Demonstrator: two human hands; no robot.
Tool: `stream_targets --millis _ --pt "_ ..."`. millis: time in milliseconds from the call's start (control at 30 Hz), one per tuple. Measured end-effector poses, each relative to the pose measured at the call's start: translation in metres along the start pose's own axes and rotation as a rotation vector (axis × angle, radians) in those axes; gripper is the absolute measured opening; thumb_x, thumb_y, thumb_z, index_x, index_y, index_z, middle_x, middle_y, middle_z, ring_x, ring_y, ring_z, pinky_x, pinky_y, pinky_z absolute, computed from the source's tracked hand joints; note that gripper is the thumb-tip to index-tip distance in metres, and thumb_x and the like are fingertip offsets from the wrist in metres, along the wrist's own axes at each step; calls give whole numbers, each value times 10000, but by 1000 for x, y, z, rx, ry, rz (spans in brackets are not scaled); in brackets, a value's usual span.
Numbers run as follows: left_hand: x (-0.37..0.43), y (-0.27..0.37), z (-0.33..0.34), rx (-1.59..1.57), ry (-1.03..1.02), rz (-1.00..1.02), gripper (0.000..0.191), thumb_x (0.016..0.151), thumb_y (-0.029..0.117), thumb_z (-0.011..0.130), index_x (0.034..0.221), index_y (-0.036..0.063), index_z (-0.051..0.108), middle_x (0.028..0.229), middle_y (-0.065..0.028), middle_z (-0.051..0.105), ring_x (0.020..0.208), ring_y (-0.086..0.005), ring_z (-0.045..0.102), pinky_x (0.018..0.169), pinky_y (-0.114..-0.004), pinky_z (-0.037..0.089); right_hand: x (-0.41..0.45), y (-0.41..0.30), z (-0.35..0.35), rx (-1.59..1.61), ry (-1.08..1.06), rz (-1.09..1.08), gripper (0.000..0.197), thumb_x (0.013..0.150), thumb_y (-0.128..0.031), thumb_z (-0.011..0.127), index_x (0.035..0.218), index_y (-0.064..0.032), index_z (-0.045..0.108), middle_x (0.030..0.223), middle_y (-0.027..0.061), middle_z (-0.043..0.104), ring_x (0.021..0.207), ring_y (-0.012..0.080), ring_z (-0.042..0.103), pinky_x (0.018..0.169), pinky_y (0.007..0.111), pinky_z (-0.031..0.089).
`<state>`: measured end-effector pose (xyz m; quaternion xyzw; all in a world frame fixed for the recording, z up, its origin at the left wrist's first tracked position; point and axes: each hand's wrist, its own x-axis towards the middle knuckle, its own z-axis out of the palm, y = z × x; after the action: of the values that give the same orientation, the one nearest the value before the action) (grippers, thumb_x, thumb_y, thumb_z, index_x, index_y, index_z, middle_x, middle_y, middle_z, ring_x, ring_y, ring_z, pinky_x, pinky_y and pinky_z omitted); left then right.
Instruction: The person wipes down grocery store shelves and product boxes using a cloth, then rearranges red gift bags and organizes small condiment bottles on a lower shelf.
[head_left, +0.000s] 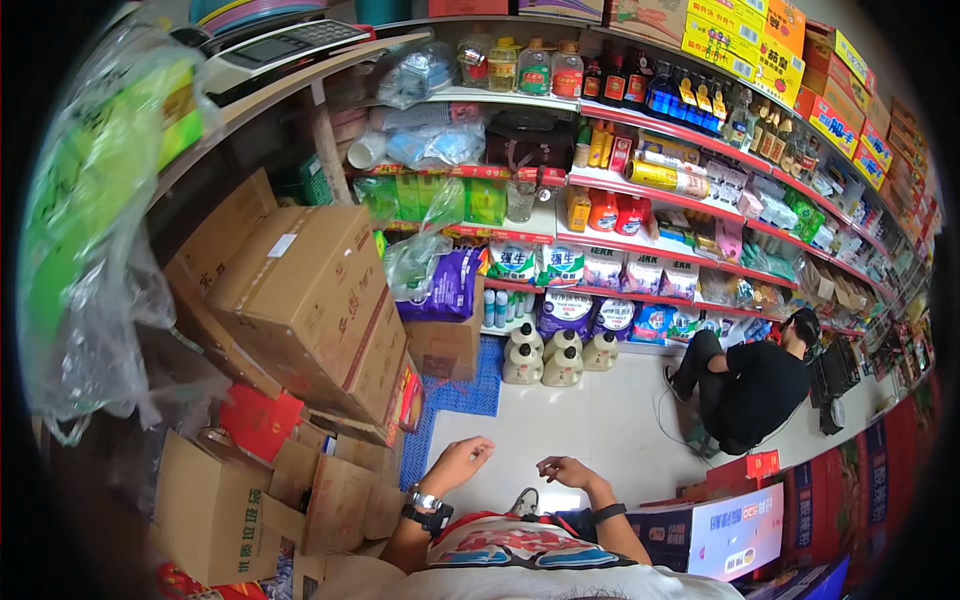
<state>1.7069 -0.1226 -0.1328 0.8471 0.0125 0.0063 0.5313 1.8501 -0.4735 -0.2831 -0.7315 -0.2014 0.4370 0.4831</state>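
Observation:
My left hand (460, 462) hovers over the pale tiled floor (510, 420) with nothing in it, its fingers loosely bent and apart. A metal watch and a black band are on that wrist. To its right, my right hand (571, 473) is also in the air and holds nothing, with its fingers spread and slightly curled. Beyond both hands, several cream-coloured jugs with black caps (562, 366) stand upright on the floor before the shelves. A blue plastic mat (457, 390) lies left of the jugs. Neither hand touches anything.
Large cardboard cartons (300, 292) are stacked at left, with opened boxes (217, 510) below. Laundry bags (566, 311) and bottles fill the shelving (562, 232). A person in black (757, 382) crouches at right. A purple and white carton (712, 525) sits near my right arm.

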Motion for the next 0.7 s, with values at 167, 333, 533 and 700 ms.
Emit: stream_targets --millis 167,333,533,700 --pt "53 -41 15 51 -72 -44 284 1137 201 778 1355 23 816 1231 -234 883 1145 -396 869 986 -461 676 32 -13 -96 17 95 -48 296 1177 -211 703 1348 8 805 1190 107 831 1087 225 796 972 398 680" --pt "149 -28 40 51 9 -77 293 1154 204 759 1389 34 794 1234 -240 883 1119 -400 866 979 -469 677 61 -21 -193 31 3 -25 334 1223 -129 623 1502 9 746 1316 135 818 1189 255 784 1053 421 669" --pt "273 -21 46 60 -30 -64 340 1152 220 765 1449 55 778 1199 -231 879 1103 -380 869 972 -462 674 136 -61 -261 150 -68 -51 344 1256 -170 634 1551 -23 732 1360 134 833 1213 236 796 1081 398 660" --pt "393 -49 21 13 48 -83 344 1146 227 766 1444 55 781 1190 -218 882 1083 -382 868 958 -454 671 225 -61 -343 125 -86 -32 350 1249 -164 648 1549 -1 729 1362 139 833 1242 240 802 1088 404 666"
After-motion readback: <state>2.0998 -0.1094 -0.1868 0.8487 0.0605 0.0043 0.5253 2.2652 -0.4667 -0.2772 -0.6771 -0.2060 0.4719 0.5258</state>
